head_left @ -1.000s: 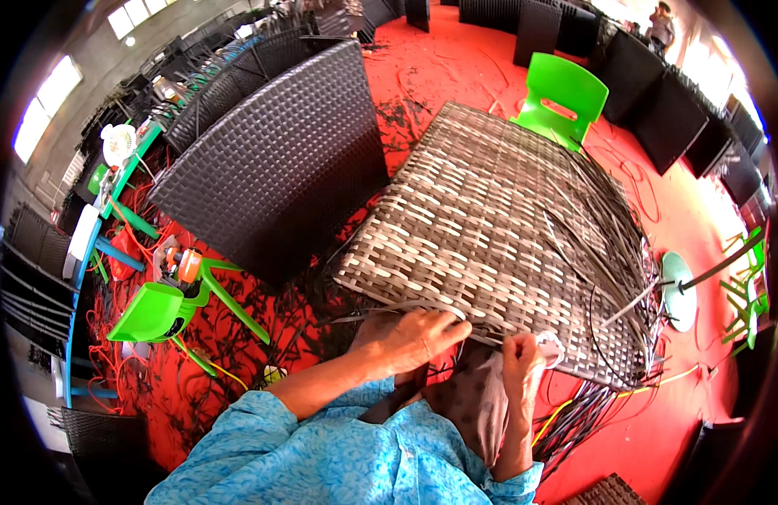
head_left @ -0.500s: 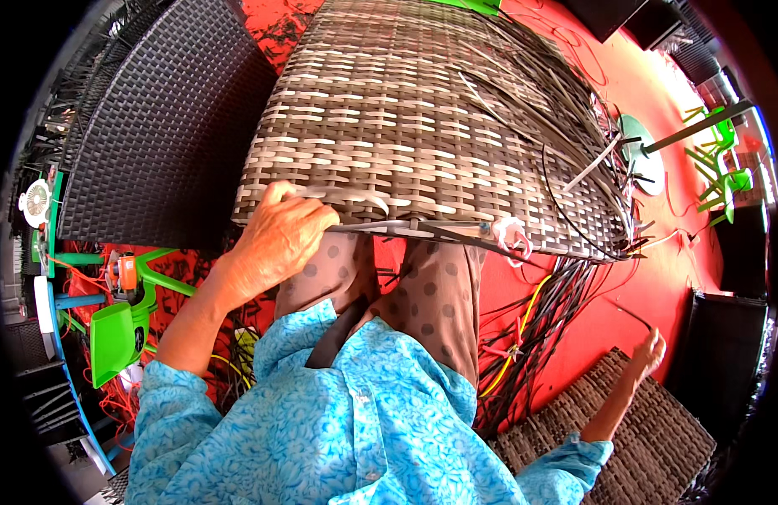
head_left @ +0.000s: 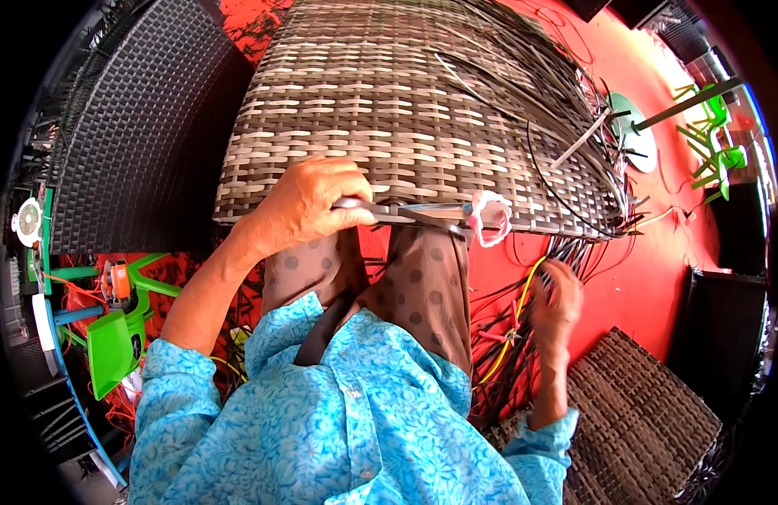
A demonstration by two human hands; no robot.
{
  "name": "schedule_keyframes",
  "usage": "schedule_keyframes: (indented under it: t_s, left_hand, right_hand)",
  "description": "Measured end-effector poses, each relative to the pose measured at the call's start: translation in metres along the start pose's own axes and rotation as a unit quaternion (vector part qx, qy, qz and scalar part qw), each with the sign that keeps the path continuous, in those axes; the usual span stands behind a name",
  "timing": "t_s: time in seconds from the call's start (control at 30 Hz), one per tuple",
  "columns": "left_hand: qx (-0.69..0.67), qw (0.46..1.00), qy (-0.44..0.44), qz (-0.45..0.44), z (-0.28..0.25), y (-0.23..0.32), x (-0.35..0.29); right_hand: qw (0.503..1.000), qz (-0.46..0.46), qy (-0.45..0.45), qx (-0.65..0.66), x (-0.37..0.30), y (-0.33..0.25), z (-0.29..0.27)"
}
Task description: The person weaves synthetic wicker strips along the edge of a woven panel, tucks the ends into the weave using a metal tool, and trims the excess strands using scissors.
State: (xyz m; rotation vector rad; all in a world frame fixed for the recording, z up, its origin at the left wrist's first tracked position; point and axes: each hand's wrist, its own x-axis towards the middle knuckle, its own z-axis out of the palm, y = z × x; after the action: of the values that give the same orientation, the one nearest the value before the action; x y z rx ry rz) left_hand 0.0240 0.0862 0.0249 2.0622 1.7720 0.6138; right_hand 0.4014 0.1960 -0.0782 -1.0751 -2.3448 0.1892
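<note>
My left hand [head_left: 309,202] is closed at the near edge of a grey-brown woven wicker panel [head_left: 338,109], which lies over my knees. Between its thumb and fingers is the end of a flat grey weaving strip [head_left: 354,204]. Beside it, along that edge, lies a slim tool with a grey-blue shaft [head_left: 439,212]; a pinkish-white ring-like band [head_left: 490,219] is at its right end. My right hand [head_left: 557,307] is in the air right of my knee, fingers bent and slightly blurred; I cannot make out whether it holds anything. Loose dark strands [head_left: 566,109] hang from the panel's right side.
A black woven panel [head_left: 145,135] stands to the left, near a green plastic chair [head_left: 111,353] and a small white fan [head_left: 27,220]. Dark strips and a yellow strip [head_left: 524,307] lie on the red floor [head_left: 633,278]. Another brown woven piece [head_left: 642,412] is at lower right.
My right hand has swung inward from far right toward my knee. My left hand has moved a little right along the edge, and the pale loop of strip beside it no longer shows.
</note>
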Motion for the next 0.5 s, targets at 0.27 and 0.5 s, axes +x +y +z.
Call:
schedule_keyframes:
  t_s: [0.27, 0.5]
  left_hand:
    - [-0.122, 0.99, 0.062, -0.047, 0.013, -0.006, -0.002]
    - [-0.178, 0.981, 0.06, -0.04, 0.015, -0.009, -0.005]
  right_hand:
    - [0.989, 0.027, -0.052, 0.136, 0.042, -0.095, 0.071]
    - [0.991, -0.023, -0.052, 0.12, 0.039, -0.103, 0.075]
